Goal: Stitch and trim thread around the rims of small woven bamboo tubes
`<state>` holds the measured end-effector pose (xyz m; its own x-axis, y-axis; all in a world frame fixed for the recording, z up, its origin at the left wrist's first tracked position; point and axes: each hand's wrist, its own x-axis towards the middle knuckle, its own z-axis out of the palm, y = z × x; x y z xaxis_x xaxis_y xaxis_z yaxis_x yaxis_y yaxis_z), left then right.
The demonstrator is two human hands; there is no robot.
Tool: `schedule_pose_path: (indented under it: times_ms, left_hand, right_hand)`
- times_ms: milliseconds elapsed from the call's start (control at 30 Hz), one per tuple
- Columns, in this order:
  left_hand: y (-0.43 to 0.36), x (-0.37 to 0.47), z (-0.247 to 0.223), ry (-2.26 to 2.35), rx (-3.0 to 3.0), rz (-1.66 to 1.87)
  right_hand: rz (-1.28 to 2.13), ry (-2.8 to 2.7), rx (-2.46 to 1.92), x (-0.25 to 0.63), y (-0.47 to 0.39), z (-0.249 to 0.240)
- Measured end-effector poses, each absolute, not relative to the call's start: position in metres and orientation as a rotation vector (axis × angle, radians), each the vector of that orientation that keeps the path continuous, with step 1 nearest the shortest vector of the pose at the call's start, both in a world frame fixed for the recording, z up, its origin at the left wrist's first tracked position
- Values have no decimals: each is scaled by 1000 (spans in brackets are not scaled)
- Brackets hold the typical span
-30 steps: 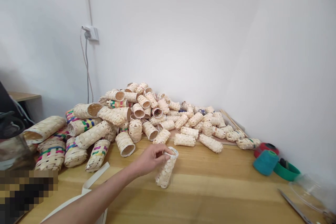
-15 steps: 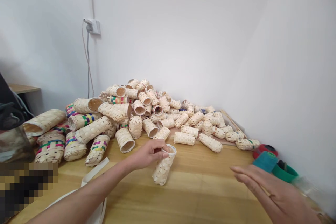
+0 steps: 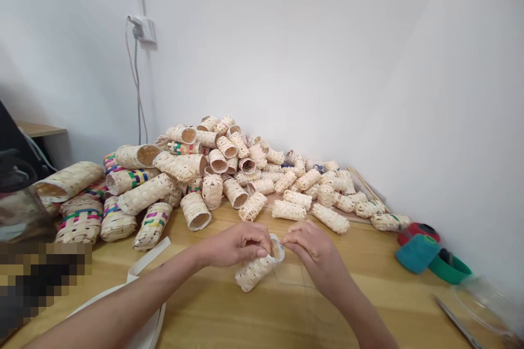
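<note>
My left hand pinches the rim of a small woven cylinder basket, thumb outside and fingers curled over the edge. The basket tilts, its open mouth turned up toward the right and its lower end near the tabletop. At the other side of the mouth, my right hand has thumb and fingertips pressed together by the pale rim trim. What sits in that pinch is too small to make out. A fine greyish thread loops below the right hand, beside the basket.
A big heap of woven baskets, some with coloured bands, lies against the wall. On the right are a red spool, a teal thread cone, a green ring and a metal pointed tool. White strap lies at left.
My right hand has come in from the right, closing its fingers at the basket's rim. The basket is tilted more, its mouth turned right. Thread now shows between hand and basket.
</note>
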<state>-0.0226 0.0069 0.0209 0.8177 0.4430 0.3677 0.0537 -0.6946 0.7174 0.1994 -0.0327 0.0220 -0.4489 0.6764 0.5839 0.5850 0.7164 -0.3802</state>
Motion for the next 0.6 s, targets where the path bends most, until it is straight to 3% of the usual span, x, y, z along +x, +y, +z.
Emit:
schedule_pose_path:
  times_ms: [233,600]
  left_hand:
    - [9,-21,17,339,2256,682]
    - [7,-20,19,329,2253,656]
  right_hand:
    - [232,-2154,-896,203,-33,-6]
    - [281,-2188,-867,198,-36,-6]
